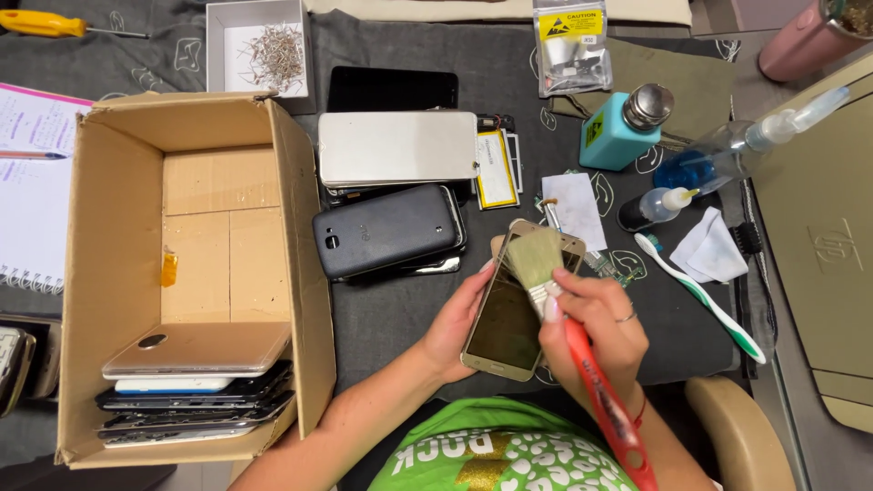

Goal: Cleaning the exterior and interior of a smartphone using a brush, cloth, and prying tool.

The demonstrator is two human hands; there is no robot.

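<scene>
Dark mat point(409, 336) covers the worktable, evenly lit

One cardboard box point(195, 273), one brush point(546, 273), one toothbrush point(700, 295) and one screwdriver point(55, 25) show. Three bottles stand at the right: teal point(623, 127), clear spray point(737, 150), small dropper point(655, 207). One notebook point(32, 191) lies at the left.

You hold a gold-edged smartphone point(509, 309) with a dark, unlit screen facing up, tilted so its top leans away from you, just right of the cardboard box point(300, 227). Across its upper end lies a flat paintbrush point(564, 318), pale bristles spread on the glass, red handle slanting back toward you.
</scene>
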